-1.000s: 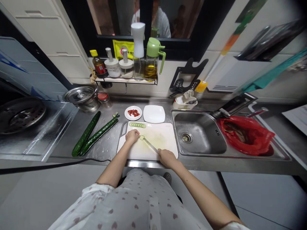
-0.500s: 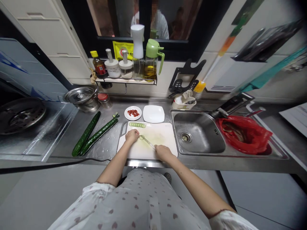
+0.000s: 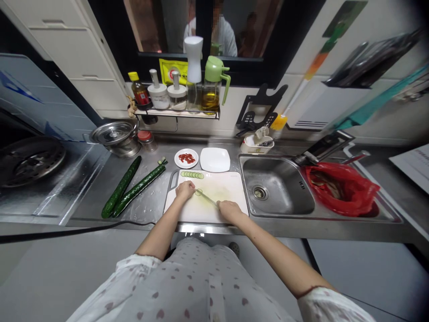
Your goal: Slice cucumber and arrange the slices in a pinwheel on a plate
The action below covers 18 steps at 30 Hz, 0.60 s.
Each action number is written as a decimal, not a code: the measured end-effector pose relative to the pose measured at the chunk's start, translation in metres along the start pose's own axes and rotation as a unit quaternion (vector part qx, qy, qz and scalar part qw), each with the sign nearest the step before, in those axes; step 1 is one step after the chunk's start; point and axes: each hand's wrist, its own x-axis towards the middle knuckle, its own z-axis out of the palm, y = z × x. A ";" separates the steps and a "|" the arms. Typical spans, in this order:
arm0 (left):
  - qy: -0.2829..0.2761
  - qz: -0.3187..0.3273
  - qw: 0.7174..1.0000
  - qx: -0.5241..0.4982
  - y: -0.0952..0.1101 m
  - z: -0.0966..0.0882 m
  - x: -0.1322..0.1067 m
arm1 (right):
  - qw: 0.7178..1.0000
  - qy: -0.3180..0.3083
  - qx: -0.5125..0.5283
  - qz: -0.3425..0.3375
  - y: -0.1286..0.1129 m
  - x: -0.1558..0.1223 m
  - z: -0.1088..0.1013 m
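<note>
My right hand (image 3: pixel 229 210) is wrapped round the handle of a slim knife (image 3: pixel 209 198), which points up and left across the white cutting board (image 3: pixel 187 212). At the tip of the blade, a thin ring-like cucumber slice (image 3: pixel 199 192) shows on the board. My left hand (image 3: pixel 185 190) is closed, thumb and fingertips pinched together right beside the slice and the knife tip; what they grip is too small to make out. A row of overlapping cucumber slices (image 3: pixel 191 175) lies along the board's upper left edge.
Two cucumbers (image 3: pixel 121 188) lie left of the board. Behind it stand a small plate (image 3: pixel 177 163) with chopped red pieces and a white plate (image 3: pixel 215 159). The sink (image 3: pixel 278 197) adjoins on the right, with a red bag (image 3: pixel 360 192) beyond. A condiment shelf (image 3: pixel 191 114) overhangs the back.
The knife blade has turned on its axis and now looks thinner, nearly edge-on. Both hands stay in about the same place, and the slice remains at the knife tip.
</note>
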 end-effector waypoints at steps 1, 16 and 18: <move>0.000 0.001 1.000 -0.001 0.000 0.000 0.000 | 1.000 0.000 0.003 0.003 0.000 -0.001 0.002; 0.050 0.063 0.995 0.059 0.003 0.011 -0.019 | 0.998 0.018 0.051 0.016 0.023 -0.028 0.032; 0.064 0.076 0.993 0.067 0.003 0.015 -0.025 | 0.997 0.030 0.072 0.018 0.028 -0.029 0.036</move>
